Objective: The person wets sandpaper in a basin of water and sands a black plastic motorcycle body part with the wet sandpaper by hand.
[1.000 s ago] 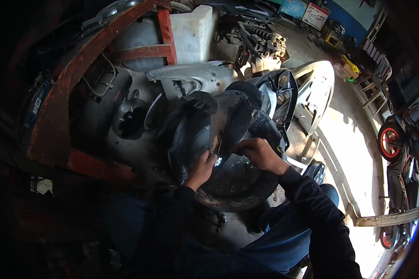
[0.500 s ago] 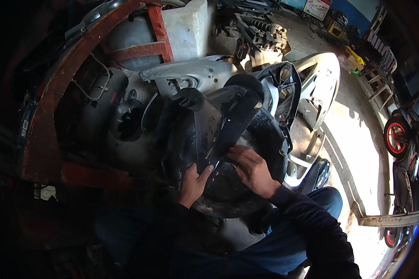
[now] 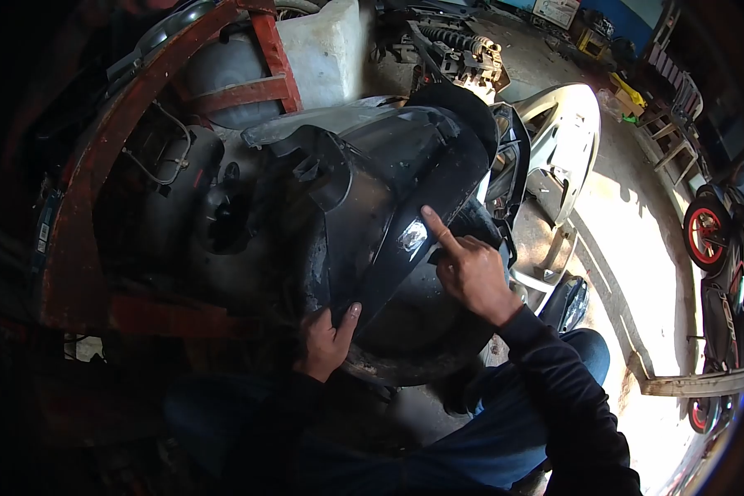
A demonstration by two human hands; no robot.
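- Panel [image 3: 448, 161], black and curved, lies across the middle of the view, running from seven o'clock up to one o'clock, above a round black ring [image 3: 413, 369] at half past five that seems to be a tyre.
- Left hand [image 3: 326, 341], at seven o'clock: thumb lying along the near end of the panel, fingers bent at its edge, partly in shadow, gripping it there.
- Right hand [image 3: 478, 277], between three and four o'clock: forefinger stretched out, its tip on the panel; the other fingers are curled in, and whether they hold anything I cannot tell.
- Bright white patch [image 3: 412, 236] on the panel, just right of centre, directly below that fingertip.
- Sticker [image 3: 43, 234] far out at nine o'clock, pale with dark marks; its print is too small to read.
- Sign [image 3: 556, 11] at one o'clock, near the top edge, bearing writing too small to make out.
- Red frame [image 3: 149, 95] at ten o'clock, with a grey tank [image 3: 236, 70] behind it at eleven.
- Pale body part [image 3: 585, 145] at two o'clock, in sunlight.
- Motorcycle [image 3: 723, 310] between three and four o'clock by the right edge, with red wheel rims.
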